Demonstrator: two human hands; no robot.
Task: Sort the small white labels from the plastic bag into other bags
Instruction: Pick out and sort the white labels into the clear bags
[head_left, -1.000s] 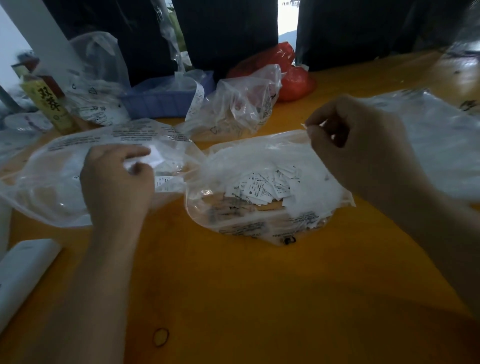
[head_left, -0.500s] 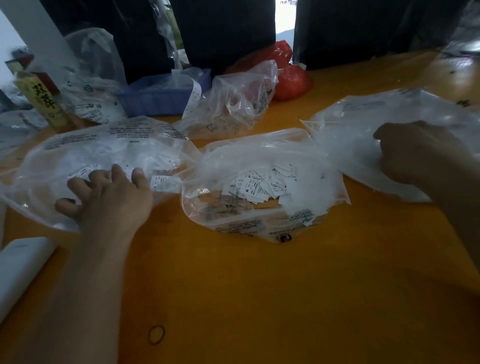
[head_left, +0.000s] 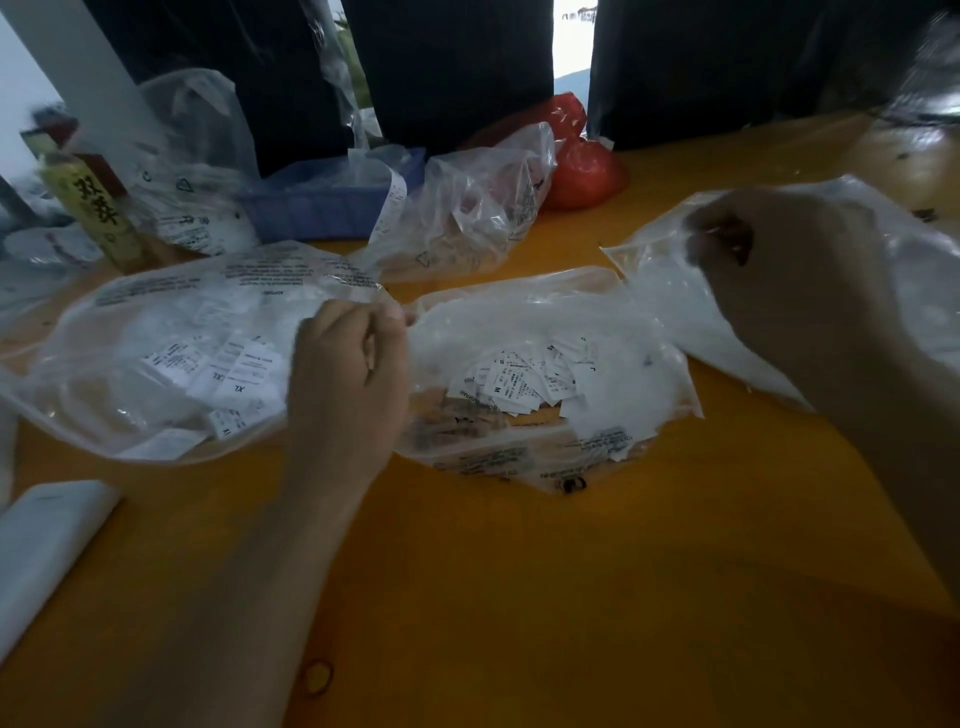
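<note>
The middle plastic bag (head_left: 597, 312) lies on the orange table (head_left: 519, 571) with a heap of small white labels (head_left: 524, 384) inside. My left hand (head_left: 348, 384) is at its left rim, thumb and forefinger pinching the plastic edge. To the left lies a larger clear bag (head_left: 156, 312) holding XL labels (head_left: 234, 369). On the right lies another clear bag (head_left: 660, 280). My right hand (head_left: 779, 291) hovers over it with its fingers curled. That hand is blurred, so I cannot tell whether it holds anything.
At the back are a crumpled clear bag (head_left: 467, 218), a blue tray (head_left: 322, 208), a red bag (head_left: 582, 166) and a yellow box (head_left: 98, 213). A white flat object (head_left: 47, 535) lies at the left edge. A rubber band (head_left: 317, 678) lies near me.
My left hand left the left bag, where it lay flat, and moved right to pinch the middle bag's rim. My right hand went from the middle bag to above the right bag.
</note>
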